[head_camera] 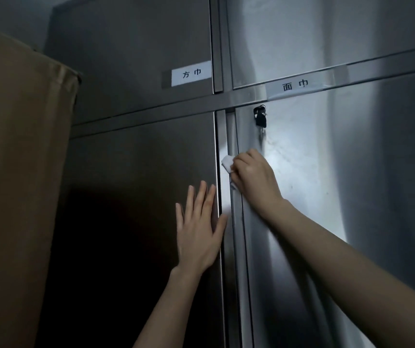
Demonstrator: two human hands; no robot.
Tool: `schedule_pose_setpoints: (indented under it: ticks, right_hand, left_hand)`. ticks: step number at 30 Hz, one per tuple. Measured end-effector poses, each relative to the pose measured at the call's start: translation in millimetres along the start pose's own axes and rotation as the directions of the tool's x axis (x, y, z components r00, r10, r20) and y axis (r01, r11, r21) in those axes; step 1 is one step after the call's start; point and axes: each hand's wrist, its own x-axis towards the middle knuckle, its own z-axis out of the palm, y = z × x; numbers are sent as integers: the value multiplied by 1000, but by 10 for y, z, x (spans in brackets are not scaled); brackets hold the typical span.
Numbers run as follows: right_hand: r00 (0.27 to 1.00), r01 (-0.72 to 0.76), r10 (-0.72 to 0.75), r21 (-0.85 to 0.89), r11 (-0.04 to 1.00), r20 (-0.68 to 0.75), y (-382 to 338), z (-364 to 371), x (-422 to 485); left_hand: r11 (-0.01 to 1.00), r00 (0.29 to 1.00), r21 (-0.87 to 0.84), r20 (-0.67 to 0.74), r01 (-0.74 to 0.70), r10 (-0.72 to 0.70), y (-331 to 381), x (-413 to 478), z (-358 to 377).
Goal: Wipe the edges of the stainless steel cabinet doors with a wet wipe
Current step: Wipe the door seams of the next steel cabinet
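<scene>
A stainless steel cabinet fills the view, with a lower left door (138, 197) and a lower right door (326, 184). My right hand (254, 175) grips a white wet wipe (227, 163) and holds it against the left edge of the lower right door, on the vertical strip between the two doors. My left hand (198, 229) lies flat with straight fingers on the right part of the lower left door, just below the wipe. Part of the wipe is hidden under my right fingers.
A bunch of keys (260, 116) hangs from the lock at the top of the lower right door. White labels sit on the upper left door (191, 73) and on the crossbar (295, 86). A brown cardboard box (18, 184) stands close on the left.
</scene>
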Motion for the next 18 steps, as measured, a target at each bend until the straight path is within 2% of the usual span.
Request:
schedule_pose_setpoints:
  ticks: [4, 7, 9, 11, 14, 16, 18]
  right_hand:
    - [999, -15, 16, -37, 999, 41, 50, 10, 87]
    - [998, -13, 23, -146, 989, 66, 49, -27, 348]
    - [964, -137, 180, -213, 967, 197, 103, -15, 648]
    - [939, -221, 262, -194, 956, 223, 140, 3, 810]
    - [979, -69, 96, -151, 986, 179, 91, -13, 635]
    - [978, 22, 8, -138, 990, 210, 48, -46, 462]
    - [958, -29, 65, -129, 991, 281, 68, -28, 489]
  left_hand:
    - [1000, 1000, 8, -1, 17, -17, 30, 11, -3]
    - [999, 999, 12, 4, 36, -36, 53, 31, -30]
    - [998, 999, 21, 14, 51, -51, 79, 48, -56]
    - [998, 998, 22, 22, 65, -66, 106, 46, -83]
    - [996, 995, 30, 57, 80, -81, 154, 45, -131]
    - [995, 992, 47, 81, 91, -94, 201, 65, -158]
    - [993, 992, 41, 68, 107, -109, 243, 85, -171]
